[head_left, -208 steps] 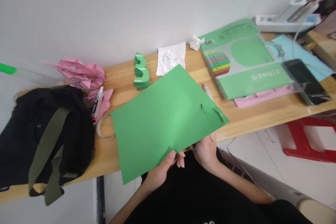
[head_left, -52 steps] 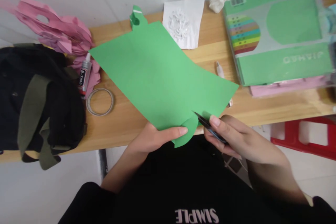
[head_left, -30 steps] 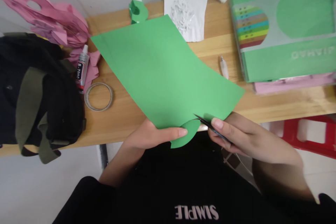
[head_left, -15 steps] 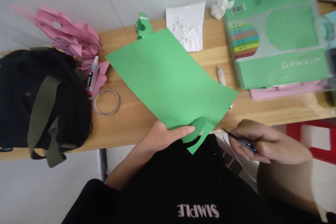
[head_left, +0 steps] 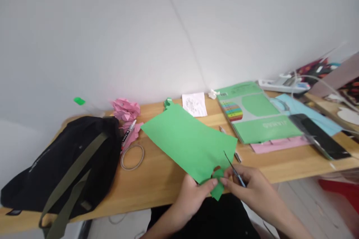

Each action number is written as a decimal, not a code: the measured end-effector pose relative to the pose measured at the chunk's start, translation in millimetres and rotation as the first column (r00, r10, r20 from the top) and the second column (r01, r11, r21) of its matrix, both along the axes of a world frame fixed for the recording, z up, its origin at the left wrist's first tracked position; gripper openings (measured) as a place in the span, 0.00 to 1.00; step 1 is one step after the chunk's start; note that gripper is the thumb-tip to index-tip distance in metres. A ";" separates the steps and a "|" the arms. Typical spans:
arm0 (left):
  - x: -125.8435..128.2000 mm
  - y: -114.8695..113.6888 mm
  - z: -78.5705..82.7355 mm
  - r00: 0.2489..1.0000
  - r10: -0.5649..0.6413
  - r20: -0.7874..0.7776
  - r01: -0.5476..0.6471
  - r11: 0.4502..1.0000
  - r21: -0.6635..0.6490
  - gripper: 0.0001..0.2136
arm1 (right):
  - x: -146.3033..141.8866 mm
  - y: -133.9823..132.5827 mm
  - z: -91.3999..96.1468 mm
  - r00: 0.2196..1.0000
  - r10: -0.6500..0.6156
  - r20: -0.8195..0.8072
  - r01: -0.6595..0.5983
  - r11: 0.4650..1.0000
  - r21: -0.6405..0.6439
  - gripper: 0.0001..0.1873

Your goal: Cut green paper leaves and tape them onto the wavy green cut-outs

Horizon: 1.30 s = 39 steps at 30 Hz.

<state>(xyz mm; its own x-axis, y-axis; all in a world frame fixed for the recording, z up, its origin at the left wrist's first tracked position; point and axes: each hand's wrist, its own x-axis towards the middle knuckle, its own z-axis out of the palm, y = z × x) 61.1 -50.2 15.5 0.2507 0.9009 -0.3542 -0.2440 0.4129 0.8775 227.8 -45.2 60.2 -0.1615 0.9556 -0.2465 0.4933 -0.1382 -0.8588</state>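
A large sheet of green paper (head_left: 190,138) extends over the table from my left hand (head_left: 198,193). That hand is closed, thumb on top, on the sheet's near corner, where a curved cut shows. A partly cut green flap (head_left: 218,192) hangs between both hands at this corner. My right hand (head_left: 251,190) is closed around a pair of scissors (head_left: 235,171), their dark thin blades pointing up and left over the sheet. Thumb and fingertips of the right hand also touch the green flap.
A black bag (head_left: 81,157) lies at left, beside a tape roll (head_left: 132,157), a glue tube (head_left: 129,134) and crumpled pink paper (head_left: 126,109). Rightward are a green paper pack (head_left: 266,129) and a phone (head_left: 322,136). White scraps lie on a white paper (head_left: 194,104) behind.
My right hand has come left with the scissors and now touches the cut flap beside my left hand. The view has tilted up, showing more wall and the table's right side.
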 end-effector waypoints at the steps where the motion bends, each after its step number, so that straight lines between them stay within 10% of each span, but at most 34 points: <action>1: 3.5 -3.5 -3.3 1.000 0.018 0.009 -0.018 1.000 0.021 0.17 | 1.3 -0.8 -0.7 1.000 0.016 0.004 -0.016 1.000 0.010 0.13; 6: 19.2 -29.7 -29.2 0.999 -0.027 -0.044 0.029 0.999 0.033 0.24 | 24.8 -1.4 7.1 0.989 0.139 0.057 -0.140 0.990 0.026 0.13; 9: 12.1 -44.5 -36.6 0.957 -0.282 -0.066 0.282 0.959 -0.010 0.34 | 40.6 7.5 19.1 0.996 0.084 -0.018 -0.085 0.996 -0.028 0.15; 12: -16.8 -46.4 -15.7 0.759 -0.645 -0.089 0.651 0.754 0.088 0.30 | 43.3 24.1 32.9 0.998 -0.016 -0.056 0.012 0.998 -0.067 0.19; 15: -56.2 -24.2 27.5 0.662 -0.716 -0.222 0.749 0.616 0.245 0.23 | 33.7 46.4 44.1 0.997 -0.012 -0.070 0.011 1.000 -0.013 0.19; 18: -87.8 28.0 60.9 0.736 -0.350 -0.579 0.604 0.727 0.327 0.16 | 18.7 74.4 46.0 0.997 0.050 -0.066 -0.046 0.997 0.059 0.16; 20: -100.3 75.4 66.4 0.554 0.161 -0.817 0.382 0.822 0.422 0.13 | 7.7 95.4 38.9 0.994 0.099 -0.045 -0.095 0.992 0.081 0.14; 22: -105.9 125.1 61.3 0.404 0.288 -0.868 0.280 0.865 0.417 0.14 | -3.4 115.7 24.4 0.987 0.157 -0.044 -0.155 0.986 0.055 0.12; 29: -94.5 243.7 39.6 0.104 0.075 -0.992 0.205 0.974 0.095 0.21 | -31.7 146.6 -38.6 0.901 0.417 -0.123 -0.430 0.897 -0.107 0.10; 39: -81.6 271.3 14.3 0.071 -0.091 -0.993 0.206 0.976 -0.074 0.15 | -25.9 144.6 -59.7 0.803 0.539 -0.255 -0.587 0.790 -0.177 0.13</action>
